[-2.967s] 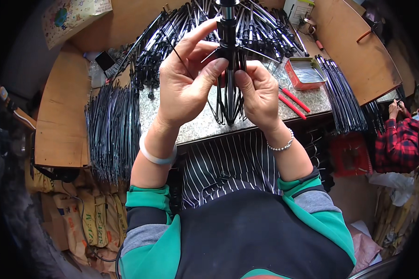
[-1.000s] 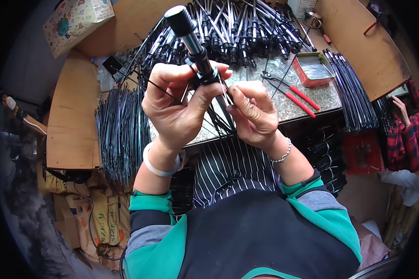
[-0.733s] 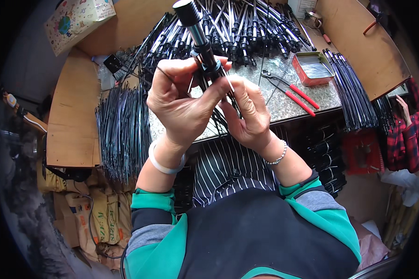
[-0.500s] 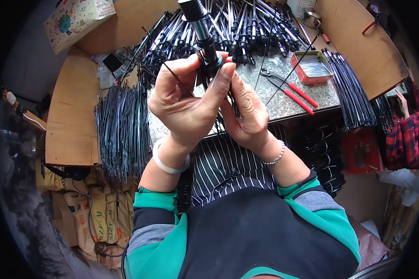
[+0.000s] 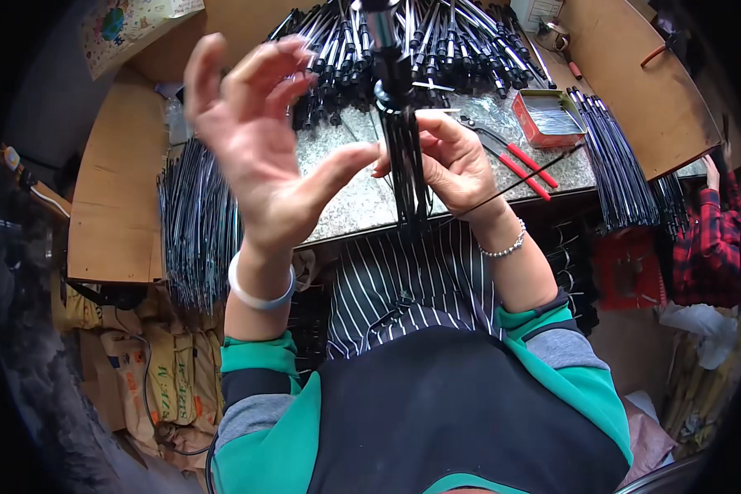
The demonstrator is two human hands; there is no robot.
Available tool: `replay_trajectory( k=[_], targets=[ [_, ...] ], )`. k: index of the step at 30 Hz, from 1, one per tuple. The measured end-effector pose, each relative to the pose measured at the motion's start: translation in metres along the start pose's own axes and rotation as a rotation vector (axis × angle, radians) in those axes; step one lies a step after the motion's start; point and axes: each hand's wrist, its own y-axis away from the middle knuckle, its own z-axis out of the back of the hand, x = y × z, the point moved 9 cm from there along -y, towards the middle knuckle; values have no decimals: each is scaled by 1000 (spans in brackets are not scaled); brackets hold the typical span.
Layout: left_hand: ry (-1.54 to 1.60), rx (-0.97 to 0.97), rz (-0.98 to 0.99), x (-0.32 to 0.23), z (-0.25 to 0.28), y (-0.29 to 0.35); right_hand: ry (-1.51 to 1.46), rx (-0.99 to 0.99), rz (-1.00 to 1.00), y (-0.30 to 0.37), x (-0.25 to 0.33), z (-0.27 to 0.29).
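Above the table (image 5: pixel 346 206), at chest height in front of the person, a folded umbrella frame (image 5: pixel 403 148) stands nearly upright. Its long axis runs up and down in the head view, the capped silvery top pointing away toward the heap of frames (image 5: pixel 403 41) at the back, the bundled black ribs hanging toward the striped apron (image 5: pixel 412 280).

The right hand (image 5: pixel 453 165) is the nearer one: it is wrapped round the rib bundle just below the hub, its grip narrow and closed on the frame. A thin dark wire (image 5: pixel 510 181) runs from under that hand out to the right, toward the red-handled pliers (image 5: pixel 519 165).

The left hand (image 5: pixel 263 156) is raised just left of the frame with its fingers spread wide and holds nothing. Only its thumb reaches rightward, its tip touching or all but touching the right hand's fingers beside the ribs; which, the view does not settle. The frame therefore lies to the right of the open left grip, with its axis crossing the line of the thumb.

A red tin (image 5: pixel 552 115) sits beyond the pliers, and loose rib bundles (image 5: pixel 198 222) hang over the table's left edge. Another person's sleeve (image 5: pixel 708 239) in red check shows at far right.
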Motion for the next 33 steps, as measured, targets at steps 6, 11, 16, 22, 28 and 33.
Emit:
replay_trajectory(
  k=[6, 11, 16, 22, 28, 33],
  targets=[
    [456, 115, 496, 45, -22, 10, 31, 5, -111, 1, -8, -3],
    [425, 259, 503, 48, -29, 8, 65, -113, -16, 6, -2, 1],
    [404, 247, 383, 41, -30, 5, 183, -148, 231, 20, 4, -3],
    [308, 241, 360, 36, -35, 3, 290, -209, 231, 23, 12, -1],
    [158, 210, 333, 24, -44, 4, 378, -331, 327, 28, 26, 3],
    [121, 227, 375, 20, -53, 13, 458, -399, 241, 29, 23, 6]
  ],
)
